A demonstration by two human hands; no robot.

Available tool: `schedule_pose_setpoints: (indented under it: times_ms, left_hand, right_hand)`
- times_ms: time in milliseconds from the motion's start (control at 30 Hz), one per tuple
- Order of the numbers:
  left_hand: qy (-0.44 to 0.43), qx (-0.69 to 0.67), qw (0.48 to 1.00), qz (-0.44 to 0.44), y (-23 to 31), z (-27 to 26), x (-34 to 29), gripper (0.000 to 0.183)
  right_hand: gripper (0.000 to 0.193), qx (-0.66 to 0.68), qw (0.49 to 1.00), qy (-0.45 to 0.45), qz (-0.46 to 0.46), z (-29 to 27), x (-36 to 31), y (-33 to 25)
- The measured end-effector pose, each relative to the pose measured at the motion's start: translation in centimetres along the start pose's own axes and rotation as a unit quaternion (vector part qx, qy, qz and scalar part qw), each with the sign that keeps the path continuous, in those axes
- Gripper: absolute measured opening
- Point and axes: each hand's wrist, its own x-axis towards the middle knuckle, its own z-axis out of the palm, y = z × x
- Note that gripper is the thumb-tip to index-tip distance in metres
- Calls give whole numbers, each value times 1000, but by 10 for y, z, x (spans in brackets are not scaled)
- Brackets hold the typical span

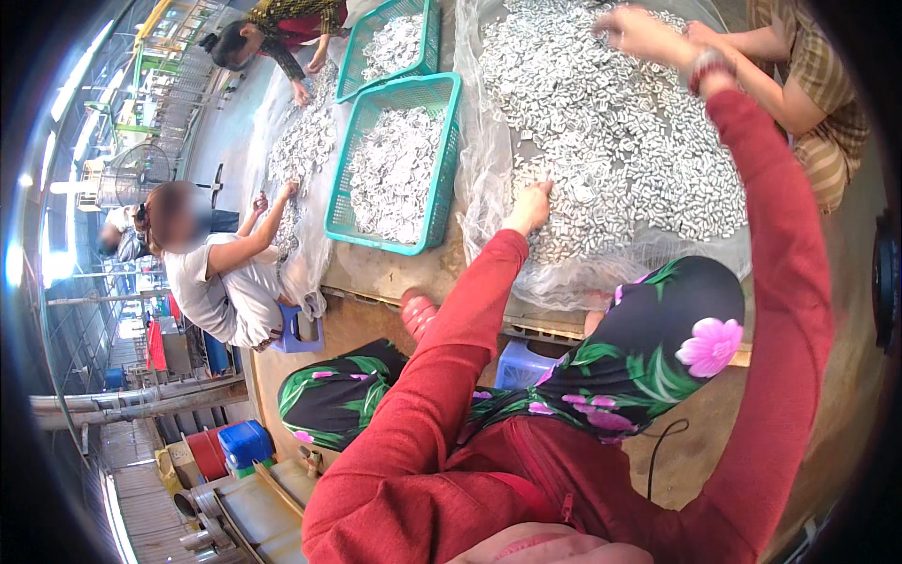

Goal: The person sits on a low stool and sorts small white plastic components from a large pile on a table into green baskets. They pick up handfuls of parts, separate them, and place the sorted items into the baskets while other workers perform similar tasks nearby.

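Note:
A wide pile of small silvery metal pieces (583,122) covers a clear plastic sheet (573,282) in front of me. My left hand (532,208) rests at the near left edge of the pile, fingers drawn together among the pieces. Whatever they pinch is too small to make out. Over the far right part of the pile, my right hand (653,39) reaches out with its fingers stretched leftward, slightly blurred. Nothing shows in it. A red bracelet (709,68) circles that wrist.
Two teal plastic baskets (440,202) of metal pieces stand left of the pile. Beyond them, one person (221,273) sits on a stool and another (282,33) bends over a second heap (305,141). A co-worker's arm (766,89) comes in close beside my right hand.

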Motion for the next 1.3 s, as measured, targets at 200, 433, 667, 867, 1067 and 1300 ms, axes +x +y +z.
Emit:
schedule_pose_setpoints:
  times_ms: [200, 433, 667, 867, 1067, 1300]
  left_hand:
    - [60, 35, 990, 125, 27, -12, -6, 19]
    - [106, -449, 873, -155, 28, -44, 19, 16]
    - [-25, -513, 853, -89, 17, -50, 60, 33]
    - [50, -56, 969, 236, 16, -5, 77, 25]
    - [18, -161, 986, 35, 41, -25, 97, 22]
    - [-100, -857, 496, -100, 54, -80, 47, 27]
  right_hand:
    - [59, 116, 984, -98, 91, 142, -104, -30]
    - [83, 123, 982, -32, 138, 223, -135, -71]
    - [30, 162, 976, 40, 139, 258, -158, -87]
    - [31, 481, 785, 103, 376, 249, -160, -73]
    - [33, 792, 455, 162, 372, 238, -162, -72]
    - [35, 860, 358, 134, 338, 226, -155, -80]
